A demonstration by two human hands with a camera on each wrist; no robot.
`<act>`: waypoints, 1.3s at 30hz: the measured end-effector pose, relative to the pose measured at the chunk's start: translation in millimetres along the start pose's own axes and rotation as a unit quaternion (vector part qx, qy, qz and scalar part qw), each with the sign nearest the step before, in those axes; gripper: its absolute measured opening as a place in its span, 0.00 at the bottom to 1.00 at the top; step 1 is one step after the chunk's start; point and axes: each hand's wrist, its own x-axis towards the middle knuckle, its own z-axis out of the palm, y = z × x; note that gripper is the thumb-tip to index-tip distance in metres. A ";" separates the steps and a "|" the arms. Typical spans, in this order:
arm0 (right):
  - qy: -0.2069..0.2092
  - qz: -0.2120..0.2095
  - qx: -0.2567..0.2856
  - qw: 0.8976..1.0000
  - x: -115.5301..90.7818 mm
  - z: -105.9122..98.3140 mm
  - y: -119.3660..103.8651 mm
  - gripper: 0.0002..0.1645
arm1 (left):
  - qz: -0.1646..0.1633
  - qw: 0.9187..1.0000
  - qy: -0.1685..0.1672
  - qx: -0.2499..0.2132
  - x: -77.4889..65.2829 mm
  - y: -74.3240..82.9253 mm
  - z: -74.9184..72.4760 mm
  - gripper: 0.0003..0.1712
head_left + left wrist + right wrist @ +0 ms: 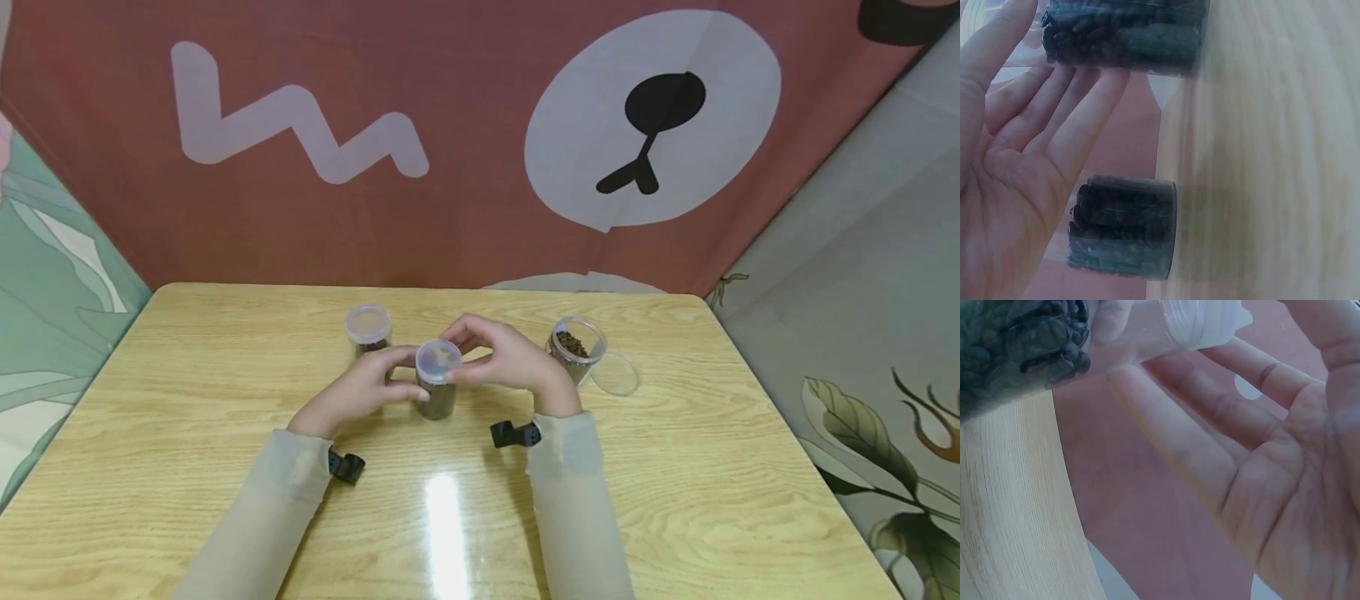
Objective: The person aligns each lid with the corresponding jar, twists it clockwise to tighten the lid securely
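A clear plastic jar (437, 402) of dark seeds stands between the two hands. The left hand (360, 392) grips it from the left, with thumb and fingers curled round its side; in the left wrist view the fingers lie along the seed-filled jar (1125, 37). The right hand (510, 354) pinches the translucent lid (438, 360) on top, thumb at the near rim and fingers at the far rim. From the right wrist, the lid (1216, 322) shows a small tab on its edge, and the seeds (1054, 337) fill only part of the jar.
Behind the left hand is a second lidded jar (369, 327) with dark contents. Beyond the right wrist stands an uncapped jar (577, 343) of brown bits, its loose clear lid (617, 373) lying beside it. A printed cloth (480, 233) hangs behind the wooden table (712, 467).
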 end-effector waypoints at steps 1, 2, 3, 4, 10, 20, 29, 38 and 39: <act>0.001 0.002 0.001 1.000 0.0 0.5 -0.7 0.22 | 0.000 1.000 0.000 0.000 0.0 -0.4 0.1 0.32; 0.001 0.004 0.002 1.000 0.0 1.0 -1.5 0.22 | 0.000 1.000 0.001 0.000 0.0 -0.6 0.2 0.31; 0.001 0.007 0.003 1.000 -0.1 1.4 -2.2 0.21 | 0.000 1.000 0.002 0.000 0.2 -0.9 0.4 0.31; 0.002 0.009 0.002 1.000 0.0 1.6 -2.8 0.21 | 0.001 1.000 0.002 -0.001 0.2 -1.1 0.5 0.31; 0.006 0.025 -0.009 1.000 -0.6 1.1 -3.6 0.25 | -0.003 1.000 0.000 -0.011 0.3 -2.5 1.0 0.31; -0.011 0.003 0.005 1.000 -3.4 -2.5 -0.4 0.26 | -0.006 1.000 0.003 -0.002 0.2 -1.3 -0.3 0.31; -0.005 0.008 0.013 1.000 -1.7 -0.4 -1.6 0.22 | 0.000 1.000 0.000 -0.003 0.4 -1.4 0.4 0.31; 0.004 0.014 -0.005 1.000 1.1 1.8 -1.4 0.20 | -0.002 1.000 -0.001 -0.001 -0.2 -2.1 0.6 0.31; 0.005 0.017 -0.009 1.000 1.1 1.8 -1.6 0.20 | -0.002 1.000 -0.002 -0.001 -0.1 -2.1 0.7 0.31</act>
